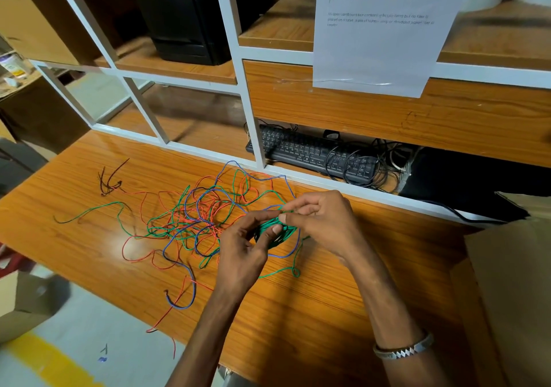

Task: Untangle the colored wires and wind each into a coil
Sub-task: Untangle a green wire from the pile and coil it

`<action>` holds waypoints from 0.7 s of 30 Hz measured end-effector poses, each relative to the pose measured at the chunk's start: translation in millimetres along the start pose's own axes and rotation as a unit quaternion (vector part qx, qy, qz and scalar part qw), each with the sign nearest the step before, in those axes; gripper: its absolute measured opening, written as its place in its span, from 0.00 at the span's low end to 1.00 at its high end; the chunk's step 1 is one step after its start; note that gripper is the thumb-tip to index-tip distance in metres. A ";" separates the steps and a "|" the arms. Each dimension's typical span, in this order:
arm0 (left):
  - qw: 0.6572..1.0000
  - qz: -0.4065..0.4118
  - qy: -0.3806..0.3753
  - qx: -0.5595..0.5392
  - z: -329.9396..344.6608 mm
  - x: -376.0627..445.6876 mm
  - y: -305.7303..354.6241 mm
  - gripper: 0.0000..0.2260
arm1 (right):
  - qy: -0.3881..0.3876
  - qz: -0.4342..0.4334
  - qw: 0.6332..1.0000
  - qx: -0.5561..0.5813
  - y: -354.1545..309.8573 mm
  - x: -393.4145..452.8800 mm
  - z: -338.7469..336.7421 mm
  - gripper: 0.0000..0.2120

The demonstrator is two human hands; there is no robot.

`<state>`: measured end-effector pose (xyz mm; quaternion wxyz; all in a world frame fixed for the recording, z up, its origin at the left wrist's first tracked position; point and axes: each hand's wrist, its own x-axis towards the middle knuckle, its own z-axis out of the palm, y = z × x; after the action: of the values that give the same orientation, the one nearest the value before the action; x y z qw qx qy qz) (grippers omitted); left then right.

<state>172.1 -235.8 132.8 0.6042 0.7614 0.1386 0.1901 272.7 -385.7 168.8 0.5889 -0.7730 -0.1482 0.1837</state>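
Your left hand (247, 246) grips the green coil (275, 231); your right hand (322, 219) pinches its strand; the tangle (202, 213) lies at nine o'clock.

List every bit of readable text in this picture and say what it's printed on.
Taped paper sheet: printed lines, mostly blurred; one seems to begin "An open cardboard box containing fragile items".
Keyboard: key legends too small to read.
Cardboard box, top left: dark print, unreadable.
White container, far left: label blurred.
Floor: small blue mark, unreadable.

Office workstation: wooden desk (298, 312), keyboard (310, 154), shelving (238, 49), taped instruction sheet (381, 29).
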 end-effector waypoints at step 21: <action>0.984 -0.027 -0.092 -0.151 -8.8 3.4 20.2 0.11 | -0.027 -0.050 0.986 0.159 -4.2 6.6 -4.7 0.03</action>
<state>170.8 -231.4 154.6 0.7273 0.6715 0.0728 0.1212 280.7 -385.7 173.3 0.7085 -0.6560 -0.1716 0.1956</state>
